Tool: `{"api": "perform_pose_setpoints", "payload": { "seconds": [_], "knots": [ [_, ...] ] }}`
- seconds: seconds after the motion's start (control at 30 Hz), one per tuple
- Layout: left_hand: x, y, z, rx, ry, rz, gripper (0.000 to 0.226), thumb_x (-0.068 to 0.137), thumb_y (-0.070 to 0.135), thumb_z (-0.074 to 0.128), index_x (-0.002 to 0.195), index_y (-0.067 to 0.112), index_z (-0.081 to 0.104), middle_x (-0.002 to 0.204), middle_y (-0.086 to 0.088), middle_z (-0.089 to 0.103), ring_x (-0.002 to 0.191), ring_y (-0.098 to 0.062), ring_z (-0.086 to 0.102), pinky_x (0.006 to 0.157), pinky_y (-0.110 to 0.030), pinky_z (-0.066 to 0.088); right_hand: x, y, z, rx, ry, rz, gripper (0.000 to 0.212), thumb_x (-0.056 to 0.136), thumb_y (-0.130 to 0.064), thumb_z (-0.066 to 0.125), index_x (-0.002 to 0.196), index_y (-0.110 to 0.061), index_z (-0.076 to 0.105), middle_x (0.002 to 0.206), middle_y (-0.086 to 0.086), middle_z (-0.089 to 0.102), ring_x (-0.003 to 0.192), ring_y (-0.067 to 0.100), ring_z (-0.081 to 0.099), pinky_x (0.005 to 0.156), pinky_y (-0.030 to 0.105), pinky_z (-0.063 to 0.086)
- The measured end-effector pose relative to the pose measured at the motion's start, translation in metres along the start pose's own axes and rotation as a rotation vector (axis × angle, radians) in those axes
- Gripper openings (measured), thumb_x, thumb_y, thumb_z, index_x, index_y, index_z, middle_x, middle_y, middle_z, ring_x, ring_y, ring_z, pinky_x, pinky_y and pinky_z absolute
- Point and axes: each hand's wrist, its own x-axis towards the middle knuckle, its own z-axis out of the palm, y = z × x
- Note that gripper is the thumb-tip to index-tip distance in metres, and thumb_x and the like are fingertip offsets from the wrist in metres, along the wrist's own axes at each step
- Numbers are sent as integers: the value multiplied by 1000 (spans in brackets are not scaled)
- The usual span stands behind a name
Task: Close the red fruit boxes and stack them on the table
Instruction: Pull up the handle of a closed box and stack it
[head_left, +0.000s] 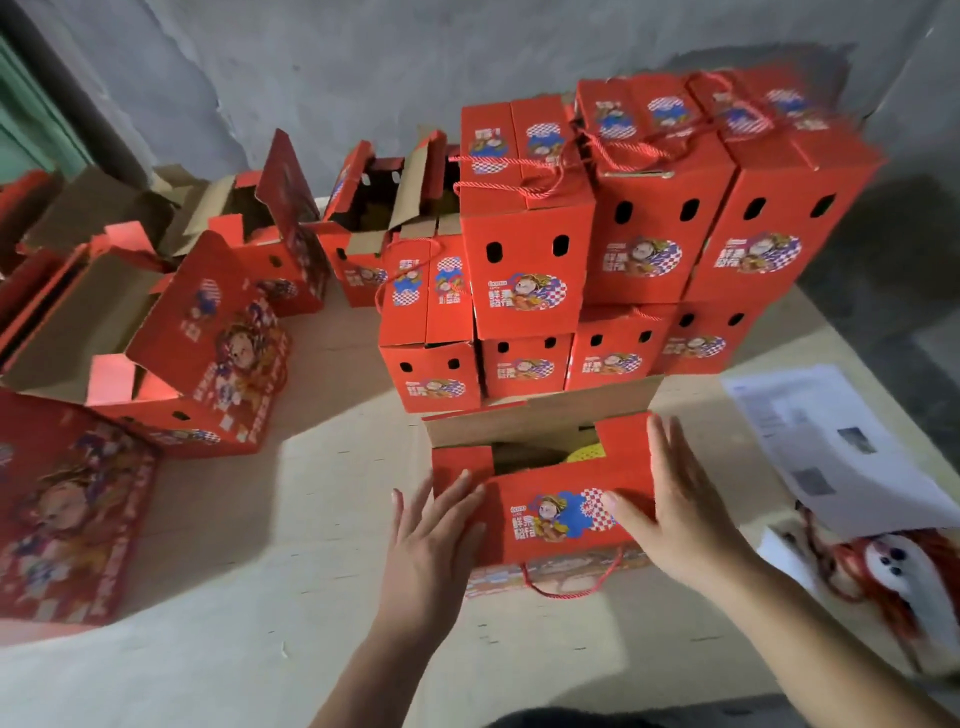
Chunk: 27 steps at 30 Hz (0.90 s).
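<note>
The left hand (434, 525) lay flat, fingers straight and spread, pressing on the left end of the open box (545, 499) at the near edge of the table (322, 519). The right hand (675, 499) was just as flat, fingers together along the right side flap, thumb on the printed front flap. Neither hand gripped anything; both only pressed. The box's back flap (540, 415) stood up, and something yellow (584, 453) showed through the gap in the top.

To close it well, I judged the side flaps should be held down first, the long flaps brought together over them, and the rope handle (566, 582), which hung down the front, kept free of the fold.

Behind that box stood the stack of closed boxes (597, 249): I counted four in the bottom row and four more on top, eight showing, though others might have been hidden behind. To the left sat four boxes with flaps up, the nearest one (156, 343) being the largest in view. A flat red printed carton (67, 509) lay at the left edge; more red shapes beyond it were too dim to count. On the right lay a printed sheet of paper (831, 447) over a bundle of red cords (872, 582).
</note>
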Motion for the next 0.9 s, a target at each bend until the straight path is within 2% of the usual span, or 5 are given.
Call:
{"api": "perform_pose_setpoints", "payload": {
  "seconds": [0.17,0.3,0.53,0.67,0.9],
  "knots": [
    [-8,3,-2,90,-39,-39,61,102,68,33,150,36,53,162,21,36,156,-22,22,128,-55,5,32,-22,-36,723,33,176,78,91,-70,51,159,-48,19,152,-34,26,133,-18,31,104,10,24],
    [-7,9,0,48,-28,-102,52,101,60,42,145,36,58,159,15,43,147,-27,32,125,-61,17,49,-22,-54,664,121,96,35,89,-73,54,90,-38,54,78,-43,56,83,-9,55,72,15,37],
    [-5,18,4,70,134,-255,40,87,61,54,111,35,74,121,0,45,110,-28,41,100,-50,39,54,13,-63,258,-300,-127,46,80,-56,80,89,-20,51,136,-17,49,135,-4,39,99,30,36],
    [3,16,-4,-131,382,-279,31,83,54,67,83,25,58,100,10,52,94,-21,48,86,-51,44,56,8,-45,92,-189,-193,62,88,-53,74,138,-46,38,131,-18,34,123,8,29,99,38,35],
    [80,12,-24,290,-215,22,68,96,59,59,158,41,37,157,5,48,138,-30,44,113,-51,41,72,4,-49,-418,-134,-367,73,91,-76,37,158,-51,22,132,-13,34,112,18,37,98,40,46]
  ]
}}
